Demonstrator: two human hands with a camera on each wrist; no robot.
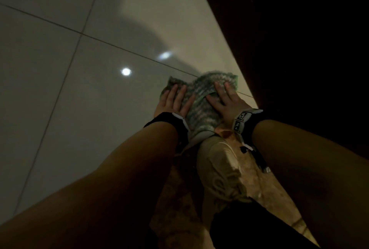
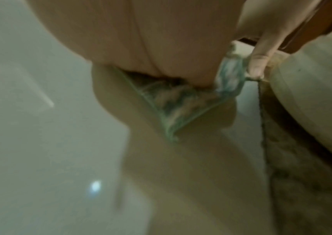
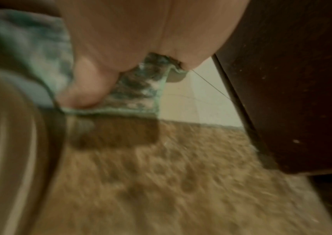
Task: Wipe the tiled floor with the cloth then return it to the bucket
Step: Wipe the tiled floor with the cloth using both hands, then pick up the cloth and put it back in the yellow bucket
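Observation:
A green and white mottled cloth (image 1: 201,97) lies spread on the pale glossy tiled floor (image 1: 65,93). My left hand (image 1: 175,100) presses flat on its left part with straight fingers. My right hand (image 1: 224,99) presses flat on its right part, fingers spread. In the left wrist view the cloth (image 2: 173,101) shows under my palm, blurred. In the right wrist view the cloth (image 3: 139,89) lies under my thumb and palm. No bucket is in view.
Dark wooden furniture (image 1: 299,39) runs along the right, close to my right hand. A beige shoe (image 1: 219,166) stands on a brown speckled strip of floor (image 1: 179,198) just behind the cloth. Open tiles stretch to the left and ahead.

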